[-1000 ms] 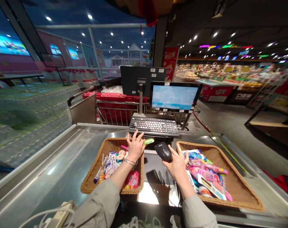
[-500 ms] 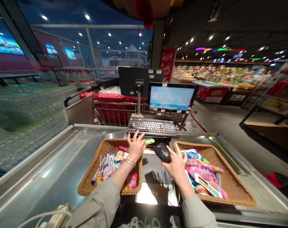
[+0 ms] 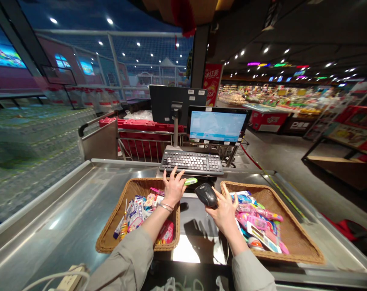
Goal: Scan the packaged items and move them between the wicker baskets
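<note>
Left hand (image 3: 173,188): In the head view it was over the far right corner of the left basket, a thin bracelet at its wrist; thumb and forefinger seemed clamped on one end of the green item, the other fingers spread apart just short of the keyboard.
Green item (image 3: 190,181): It stuck out to the right from the left hand, above the gap between the two baskets, with a pale label on its near face.
Right hand (image 3: 225,206): Its fingers were wrapped around the black scanner, beside the near-left part of the right basket.
Black scanner (image 3: 206,195): It was held just below and to the right of the green item, apart from it; whether its beam was on could not be told.
Left basket (image 3: 106,230): Small packets lay jumbled inside, partly hidden by the forearm.
Right basket (image 3: 304,240): Pink and blue packs lay heaped toward its left side.
Keyboard (image 3: 191,161): It stood beyond the baskets, in front of the lit screen (image 3: 217,126), whose text was too small to read.
Tabletop (image 3: 62,206): Its bare metal carried both baskets.
Progress: The green item was in neither basket, so its handling looked unfinished; goods remained in both baskets, and which pile was already dealt with could not be told.
</note>
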